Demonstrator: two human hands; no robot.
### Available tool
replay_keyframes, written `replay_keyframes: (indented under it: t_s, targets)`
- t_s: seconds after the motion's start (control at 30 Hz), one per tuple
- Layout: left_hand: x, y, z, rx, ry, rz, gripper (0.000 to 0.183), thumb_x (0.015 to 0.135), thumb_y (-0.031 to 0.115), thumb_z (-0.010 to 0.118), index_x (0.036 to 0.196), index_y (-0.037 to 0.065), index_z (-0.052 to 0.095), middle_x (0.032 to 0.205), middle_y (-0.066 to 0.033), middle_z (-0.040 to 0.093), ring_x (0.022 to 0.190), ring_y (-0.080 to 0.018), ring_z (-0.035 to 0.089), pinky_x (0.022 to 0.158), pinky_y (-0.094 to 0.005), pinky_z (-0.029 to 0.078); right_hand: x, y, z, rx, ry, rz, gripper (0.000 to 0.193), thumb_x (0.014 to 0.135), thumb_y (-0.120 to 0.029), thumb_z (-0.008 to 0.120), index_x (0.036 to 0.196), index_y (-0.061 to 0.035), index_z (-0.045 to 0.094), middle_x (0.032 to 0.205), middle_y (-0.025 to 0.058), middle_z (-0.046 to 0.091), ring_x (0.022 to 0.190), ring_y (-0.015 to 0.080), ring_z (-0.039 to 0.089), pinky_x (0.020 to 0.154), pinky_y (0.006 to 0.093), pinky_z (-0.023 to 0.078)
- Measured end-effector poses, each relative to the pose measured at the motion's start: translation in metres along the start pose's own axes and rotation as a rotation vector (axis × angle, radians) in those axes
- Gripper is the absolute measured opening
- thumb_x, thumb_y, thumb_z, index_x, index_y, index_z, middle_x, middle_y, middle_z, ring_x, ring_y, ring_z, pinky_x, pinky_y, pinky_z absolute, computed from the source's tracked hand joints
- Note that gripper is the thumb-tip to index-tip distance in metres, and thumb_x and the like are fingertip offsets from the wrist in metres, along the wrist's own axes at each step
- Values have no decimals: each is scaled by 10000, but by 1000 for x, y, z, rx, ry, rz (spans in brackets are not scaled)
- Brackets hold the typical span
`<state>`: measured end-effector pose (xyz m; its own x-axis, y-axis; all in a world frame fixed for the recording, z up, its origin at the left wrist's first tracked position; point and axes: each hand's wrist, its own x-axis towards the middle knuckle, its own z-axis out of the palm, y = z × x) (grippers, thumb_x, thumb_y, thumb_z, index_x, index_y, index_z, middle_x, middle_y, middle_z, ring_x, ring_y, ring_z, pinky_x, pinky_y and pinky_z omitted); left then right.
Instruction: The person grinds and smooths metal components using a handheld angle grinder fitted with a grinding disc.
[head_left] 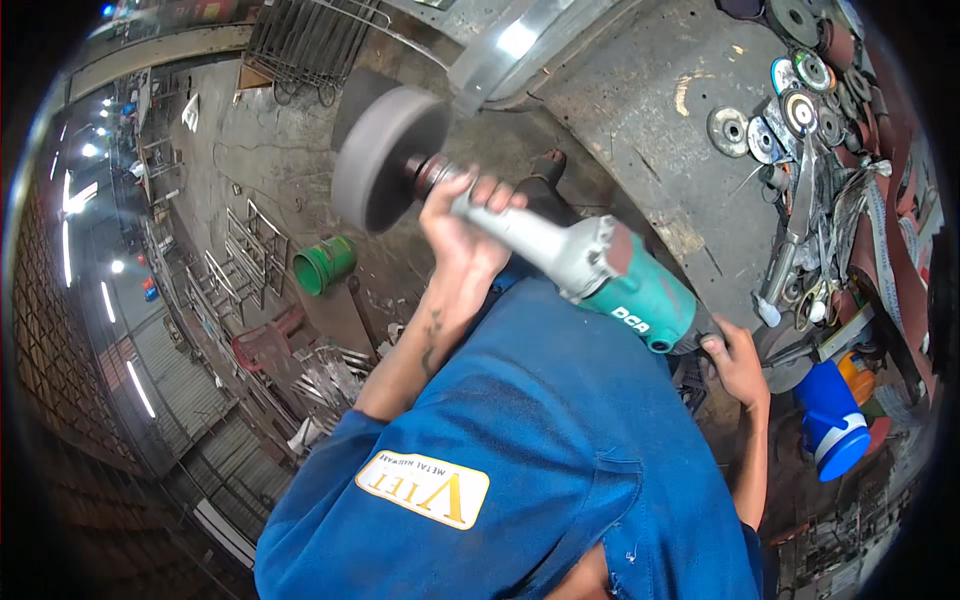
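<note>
I hold a straight grinder (640, 295) with a teal motor body and a grey neck, slanting across the front of my blue work jacket. My left hand (462, 225) wraps round the grey neck, close behind the wheel. A wide drum-shaped grinding wheel (410, 150) sits on the spindle at the upper left end, its rim smooth and blurred. At the lower right, my right hand (738, 362) is closed on the dark rear handle. The wheel is apart from the shiny metal piece (515, 45) at the bench edge.
The workbench (640, 130) on the right bears several abrasive discs (800, 112), scissors (822, 303) and sanding belts (900, 270). A blue jug (832, 420) stands at its near end. A green bucket (325, 265) and metal frames (240, 255) are on the floor at left.
</note>
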<state>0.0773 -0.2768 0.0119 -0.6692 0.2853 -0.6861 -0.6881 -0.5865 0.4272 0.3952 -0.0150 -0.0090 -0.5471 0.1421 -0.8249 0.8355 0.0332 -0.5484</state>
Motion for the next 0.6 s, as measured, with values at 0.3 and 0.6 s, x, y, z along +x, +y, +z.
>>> replay_keyframes:
  t_s: [0.3,0.6]
  targets:
    - [62,88,-25,-140,-606,-35,323,780,194,684,1074,85,609,672,-1,471,677,-172,490,810,-366,418,66,-136,41,157,-415,-99,612,814,-423,787,1206,14,613,831,52,662,652,115,612,508,261,481]
    - [191,236,-40,-137,-457,-228,319,814,210,651,1111,128,568,662,8,432,619,-160,459,696,-365,425,111,-244,228,115,87,-34,639,700,-444,857,1069,43,671,852,200,711,812,282,708,763,395,520]
